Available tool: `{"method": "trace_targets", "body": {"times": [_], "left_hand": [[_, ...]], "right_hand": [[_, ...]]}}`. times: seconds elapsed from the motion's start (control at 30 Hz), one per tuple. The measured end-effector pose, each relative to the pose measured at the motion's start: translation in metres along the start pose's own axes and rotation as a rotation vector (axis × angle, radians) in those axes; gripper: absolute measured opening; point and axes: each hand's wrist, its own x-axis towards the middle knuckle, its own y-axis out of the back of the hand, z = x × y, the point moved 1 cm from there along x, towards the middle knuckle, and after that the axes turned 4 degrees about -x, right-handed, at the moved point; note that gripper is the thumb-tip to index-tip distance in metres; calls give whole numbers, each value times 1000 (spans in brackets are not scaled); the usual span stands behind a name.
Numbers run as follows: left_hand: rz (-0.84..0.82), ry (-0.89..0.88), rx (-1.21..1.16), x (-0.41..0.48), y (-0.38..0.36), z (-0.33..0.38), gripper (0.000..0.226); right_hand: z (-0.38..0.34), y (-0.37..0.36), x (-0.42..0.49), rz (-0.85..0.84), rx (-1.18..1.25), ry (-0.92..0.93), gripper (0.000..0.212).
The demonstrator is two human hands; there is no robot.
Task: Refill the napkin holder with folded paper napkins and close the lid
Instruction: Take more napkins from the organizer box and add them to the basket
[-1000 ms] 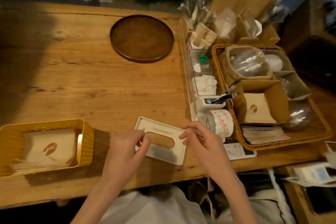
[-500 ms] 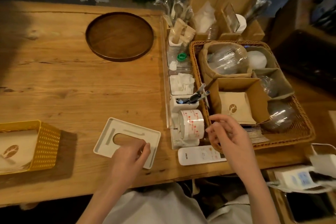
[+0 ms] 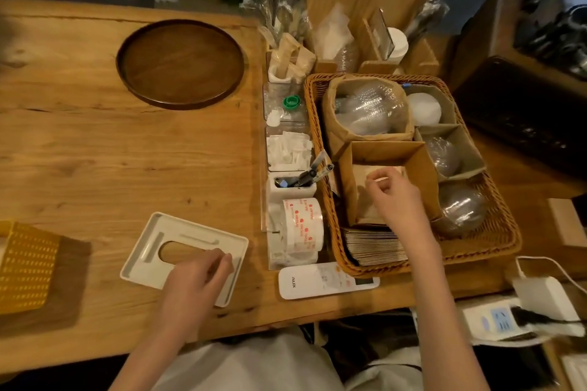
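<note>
The white napkin-holder lid [image 3: 149, 251], with an oval slot, lies flat on the wooden table near the front edge. My left hand [image 3: 193, 282] rests on its near right part, fingers lying on top. The yellow napkin holder [image 3: 25, 267] stands at the far left, cut off by the frame edge. My right hand [image 3: 397, 197] reaches into a cardboard box [image 3: 387, 152] inside the wicker basket [image 3: 495, 244] and pinches the top of the folded paper napkins [image 3: 365, 209] standing there.
A second stack of napkins [image 3: 374, 246] lies at the basket's front. A tape roll [image 3: 301, 225], a pen pot [image 3: 292, 187] and a white remote [image 3: 317, 282] sit between lid and basket. A round wooden tray [image 3: 181, 63] lies at the back.
My right hand left the lid and moved right into the cardboard box, onto the napkins. My left hand stayed on the lid. The view shifted right, pushing the yellow holder to the edge.
</note>
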Motion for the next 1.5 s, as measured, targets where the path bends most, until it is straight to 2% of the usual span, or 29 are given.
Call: {"method": "trace_targets", "body": {"times": [0.13,0.4,0.63,1.0,1.1,1.23,1.5], "left_hand": [[-6,33,-47,5,4,3,29],[9,52,-140,15,6,12,31],[7,36,-159,19,3,21,31],[-3,31,-125,17,-7,26,31],[10,22,-133,15,-6,26,32],[33,23,-132,13,-2,25,33],[51,12,-140,7,3,30,36]], "right_hand": [[2,-20,20,-164,-186,-67,35],[0,-29,24,-89,-245,-105,35],[3,-26,29,-125,-350,-111,52],[14,-24,28,11,-329,-20,31],[15,-24,28,45,-325,-15,29],[12,-29,19,125,-435,51,32],[9,-25,11,283,-427,64,20]]}}
